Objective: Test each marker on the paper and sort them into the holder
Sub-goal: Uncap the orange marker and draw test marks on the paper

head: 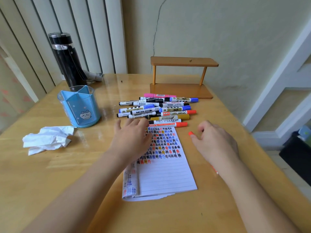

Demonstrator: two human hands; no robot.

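The left hand (133,132) lies flat, fingers spread, on the paper (166,174) just below the pile of markers (158,108), holding nothing. The right hand (213,140) curls loosely round a red marker (190,133). It seems best to pin the paper, scribble on a bare line, then drop it in the holder (79,106) at left.

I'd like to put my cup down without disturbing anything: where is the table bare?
The widest bare table is near left, in front of the tissue and left of the notepad. A smaller patch lies between the bottle and the wooden shelf. The middle is crowded: marker pile, left hand at the notepad's top, right hand beside it.
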